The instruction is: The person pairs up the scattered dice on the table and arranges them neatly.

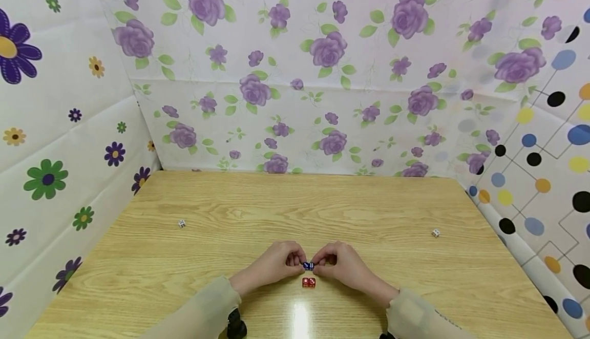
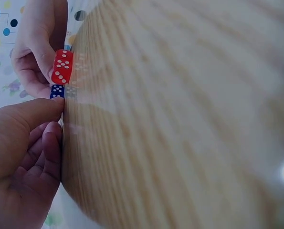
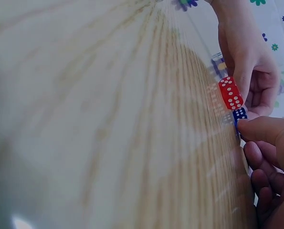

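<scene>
Two blue dice sit side by side on the table, between the fingertips of both hands. My left hand point(image 1: 278, 263) pinches the left blue die point(image 1: 306, 266) between thumb and fingers. From the other side, my right hand point(image 1: 344, 266) pinches the right blue die point(image 1: 312, 266). Just nearer to me lie two red dice, the left one point(image 1: 306, 282) against the right one point(image 1: 312, 282), with no finger on them. In the left wrist view a red die point(image 2: 62, 67) overlaps part of the scene beside a blue die point(image 2: 57, 90); fingertips partly cover the blue ones.
On the wood-grain table point(image 1: 221, 262) a white die point(image 1: 182, 223) lies far to the left and another white die point(image 1: 435, 233) far to the right. Flower-patterned cloth point(image 1: 295, 108) stands along the back edge, with patterned cloths at both sides.
</scene>
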`<state>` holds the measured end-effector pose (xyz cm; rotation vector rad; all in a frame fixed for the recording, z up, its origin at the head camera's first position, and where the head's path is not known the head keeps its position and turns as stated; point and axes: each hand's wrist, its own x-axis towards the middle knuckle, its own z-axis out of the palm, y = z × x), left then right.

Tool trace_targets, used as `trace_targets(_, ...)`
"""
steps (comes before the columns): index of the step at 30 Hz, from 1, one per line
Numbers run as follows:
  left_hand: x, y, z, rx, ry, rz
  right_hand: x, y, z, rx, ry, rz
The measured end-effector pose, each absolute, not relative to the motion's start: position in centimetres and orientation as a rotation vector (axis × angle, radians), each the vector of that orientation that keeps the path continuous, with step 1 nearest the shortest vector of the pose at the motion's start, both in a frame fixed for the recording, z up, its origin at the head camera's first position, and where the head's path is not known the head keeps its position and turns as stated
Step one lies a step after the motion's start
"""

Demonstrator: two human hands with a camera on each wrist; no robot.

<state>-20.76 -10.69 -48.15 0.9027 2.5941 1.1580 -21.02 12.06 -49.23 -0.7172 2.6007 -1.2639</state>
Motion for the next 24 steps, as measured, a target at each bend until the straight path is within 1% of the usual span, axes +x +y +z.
trace_targets(24, -20.91, -10.74, -48.41, 0.898, 2.591, 1.150, -21.03, 12.12, -49.23, -0.720, 2.611, -1.265)
